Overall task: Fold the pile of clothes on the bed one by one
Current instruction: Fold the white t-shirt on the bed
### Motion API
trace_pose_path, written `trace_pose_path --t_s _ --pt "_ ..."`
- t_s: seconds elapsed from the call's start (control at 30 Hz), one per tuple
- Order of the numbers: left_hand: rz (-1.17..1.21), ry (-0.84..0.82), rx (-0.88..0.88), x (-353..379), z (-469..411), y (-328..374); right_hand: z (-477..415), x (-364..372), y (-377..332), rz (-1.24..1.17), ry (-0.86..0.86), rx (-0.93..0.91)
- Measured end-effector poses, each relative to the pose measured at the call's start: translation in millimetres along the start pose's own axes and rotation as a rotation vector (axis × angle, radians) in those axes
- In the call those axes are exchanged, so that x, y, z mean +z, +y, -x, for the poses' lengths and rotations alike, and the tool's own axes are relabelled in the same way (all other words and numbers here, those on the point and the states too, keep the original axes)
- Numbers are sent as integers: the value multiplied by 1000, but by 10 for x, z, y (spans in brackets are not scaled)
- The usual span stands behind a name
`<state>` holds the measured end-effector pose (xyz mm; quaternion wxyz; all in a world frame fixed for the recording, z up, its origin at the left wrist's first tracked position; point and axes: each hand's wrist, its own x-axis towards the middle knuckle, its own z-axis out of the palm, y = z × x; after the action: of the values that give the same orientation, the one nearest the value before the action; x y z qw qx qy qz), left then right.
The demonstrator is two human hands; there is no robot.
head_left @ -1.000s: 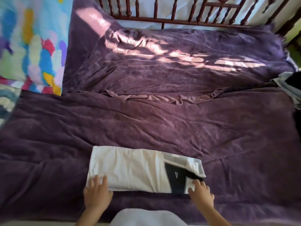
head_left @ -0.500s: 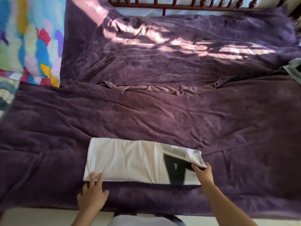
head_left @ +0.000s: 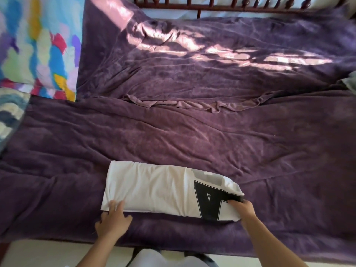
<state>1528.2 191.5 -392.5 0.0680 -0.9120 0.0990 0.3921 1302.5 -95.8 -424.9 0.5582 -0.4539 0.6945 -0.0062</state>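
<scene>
A white t-shirt [head_left: 154, 189] with a black print at its right end lies folded into a long strip near the front edge of the bed. My left hand [head_left: 112, 222] rests with straight fingers on the strip's near left corner; its fingertips are blurred. My right hand [head_left: 241, 209] is at the right end, with its fingers curled round the edge by the black print. A small part of the clothes pile [head_left: 351, 81] shows at the right edge of the view.
A wrinkled purple blanket [head_left: 192, 135] covers the bed, with a folded-over ridge across the middle. A bright multicoloured pillow [head_left: 38, 45] lies at the far left, above a blue-and-white one [head_left: 9, 112]. A dark wooden rail [head_left: 212, 6] runs along the far side.
My right hand has shifted from the shirt's near edge to its right end and taken hold there. My left hand stays at the near left corner. The view has tilted down.
</scene>
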Motion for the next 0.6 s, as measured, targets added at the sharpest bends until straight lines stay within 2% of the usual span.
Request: trace_pose_path --t_s 0.1,0.17,0.23,0.3,0.37,0.43,0.47,0.5,0.53,0.57,0.6 --pt "-63 100 0 -55 21 86 192 30 -211 147 64 -169" --pt "-63 201 41 -164 37 140 468 101 -430 149 56 -283" --pt "-5 261 131 -230 -47 143 760 269 -616 149 2 -392" --pt "244 238 293 -260 -195 128 1066 568 -769 194 -82 -482" --pt "751 44 327 -403 -234 134 1321 991 -872 292 -163 -573" --pt "1297 -258 210 -578 -257 74 1530 1447 -886 429 -282 -651" --pt "1456 -403 168 -618 -324 -4 1643 1677 -875 484 -363 -657" --pt "1568 -533 190 -653 -376 -64 1749 1876 -838 511 -465 -620" --pt "1581 -620 241 -679 -442 -150 1836 2045 -786 506 -567 -568" --pt "1592 -617 250 -715 -503 -218 1887 2193 -717 494 -628 -510" --pt "1595 -621 182 -709 -580 -254 1924 2304 -646 503 -633 -468"
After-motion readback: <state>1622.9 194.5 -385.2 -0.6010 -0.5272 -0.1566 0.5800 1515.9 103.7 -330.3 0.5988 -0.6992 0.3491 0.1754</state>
